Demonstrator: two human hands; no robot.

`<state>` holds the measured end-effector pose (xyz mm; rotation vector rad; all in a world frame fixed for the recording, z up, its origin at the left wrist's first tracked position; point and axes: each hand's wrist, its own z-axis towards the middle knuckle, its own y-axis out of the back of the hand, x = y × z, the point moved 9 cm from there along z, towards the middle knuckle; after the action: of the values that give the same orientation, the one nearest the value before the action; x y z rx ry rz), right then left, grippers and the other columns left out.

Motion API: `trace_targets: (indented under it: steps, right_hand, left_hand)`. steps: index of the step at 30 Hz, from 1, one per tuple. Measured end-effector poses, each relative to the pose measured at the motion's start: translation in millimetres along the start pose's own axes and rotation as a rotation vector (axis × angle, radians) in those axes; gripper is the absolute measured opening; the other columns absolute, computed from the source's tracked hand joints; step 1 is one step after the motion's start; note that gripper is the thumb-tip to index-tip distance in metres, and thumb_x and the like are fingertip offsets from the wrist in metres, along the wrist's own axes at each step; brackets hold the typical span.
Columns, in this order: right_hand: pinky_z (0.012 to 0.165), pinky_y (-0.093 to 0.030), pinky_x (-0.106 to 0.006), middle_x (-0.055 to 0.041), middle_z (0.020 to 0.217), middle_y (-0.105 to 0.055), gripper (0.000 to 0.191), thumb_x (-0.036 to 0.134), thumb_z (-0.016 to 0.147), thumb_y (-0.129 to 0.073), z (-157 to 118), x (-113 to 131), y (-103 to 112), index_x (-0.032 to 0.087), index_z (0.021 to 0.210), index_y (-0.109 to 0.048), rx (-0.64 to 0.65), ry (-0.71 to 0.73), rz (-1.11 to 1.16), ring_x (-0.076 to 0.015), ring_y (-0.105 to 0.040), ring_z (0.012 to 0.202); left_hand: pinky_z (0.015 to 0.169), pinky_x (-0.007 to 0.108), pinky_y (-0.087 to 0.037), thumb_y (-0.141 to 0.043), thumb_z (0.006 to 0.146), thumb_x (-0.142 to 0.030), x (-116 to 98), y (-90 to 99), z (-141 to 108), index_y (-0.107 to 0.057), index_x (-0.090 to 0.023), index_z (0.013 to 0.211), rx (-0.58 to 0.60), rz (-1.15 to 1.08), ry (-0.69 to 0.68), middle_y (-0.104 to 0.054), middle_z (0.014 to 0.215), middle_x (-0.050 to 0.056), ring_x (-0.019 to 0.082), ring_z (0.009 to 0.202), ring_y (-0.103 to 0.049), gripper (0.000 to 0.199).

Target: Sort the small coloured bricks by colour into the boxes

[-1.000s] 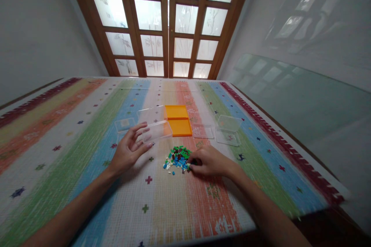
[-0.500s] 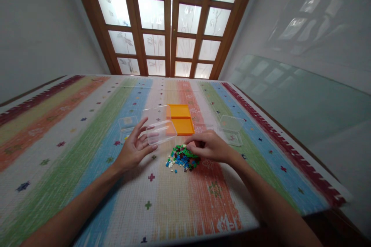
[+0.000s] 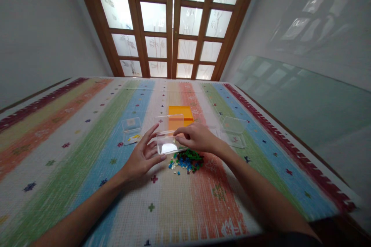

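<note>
Beside brick pile (image 3: 188, 161): clear box (image 3: 168, 148), long axis left-right, left hand (image 3: 142, 159) gripping it; right hand (image 3: 198, 137), grasp unclear.

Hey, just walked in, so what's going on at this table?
Someone is handling small plastic pieces bare-handed. The left hand is at the near side of an open clear box, and the right hand has its fingers over that box; whether they grip a piece is unclear. A mixed pile lies just in front, and yellow pieces sit in another clear box to the left.
</note>
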<state>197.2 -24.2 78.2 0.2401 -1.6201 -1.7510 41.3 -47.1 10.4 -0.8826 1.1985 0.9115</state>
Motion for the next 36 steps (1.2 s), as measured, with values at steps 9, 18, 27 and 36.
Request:
trace_targets:
  steps: [9,18,27,36]
  right_hand:
    - [0.058,-0.031,-0.022,0.0038,0.061,-0.059,0.03,0.013,0.082,-0.058,-13,-24,-11,0.014,0.104,-0.078,-0.119,-0.117,0.332,-0.0089,-0.044,0.054]
    - [0.056,-0.031,-0.023,0.0065,0.055,-0.049,0.029,0.017,0.079,-0.052,-27,-40,2,0.013,0.093,-0.077,-0.28,-0.152,0.39,-0.0087,-0.038,0.05]
    - [0.054,-0.03,-0.023,0.0064,0.056,-0.049,0.028,0.018,0.079,-0.052,-32,-42,2,0.014,0.094,-0.075,-0.322,-0.153,0.396,-0.0088,-0.039,0.051]
    - [0.053,-0.029,-0.022,0.0071,0.053,-0.047,0.026,0.02,0.082,-0.053,-29,-31,-8,0.013,0.093,-0.075,-0.3,-0.114,0.429,-0.0085,-0.037,0.049]
  left_hand:
    - [0.105,0.048,-0.056,-0.081,0.082,-0.025,-5,-2.0,-1,-0.037,-0.037,0.155,0.011,0.022,-0.019,-0.045,0.154,0.012,0.027,0.122,-0.065,0.086]
    - [0.1,0.049,-0.057,-0.072,0.088,-0.033,-13,15.9,1,-0.046,-0.022,0.144,-0.166,0.285,-0.065,-0.076,0.112,0.01,0.024,0.104,-0.073,0.063]
    - [0.094,0.041,-0.058,-0.08,0.079,-0.035,-22,18.9,3,-0.054,-0.018,0.128,-0.183,0.379,-0.093,-0.078,0.078,0.001,0.022,0.084,-0.076,0.057]
    - [0.093,0.042,-0.058,-0.09,0.069,-0.032,-7,6.9,4,-0.035,-0.032,0.144,-0.047,0.212,-0.026,-0.053,0.143,0.012,0.018,0.097,-0.071,0.093]
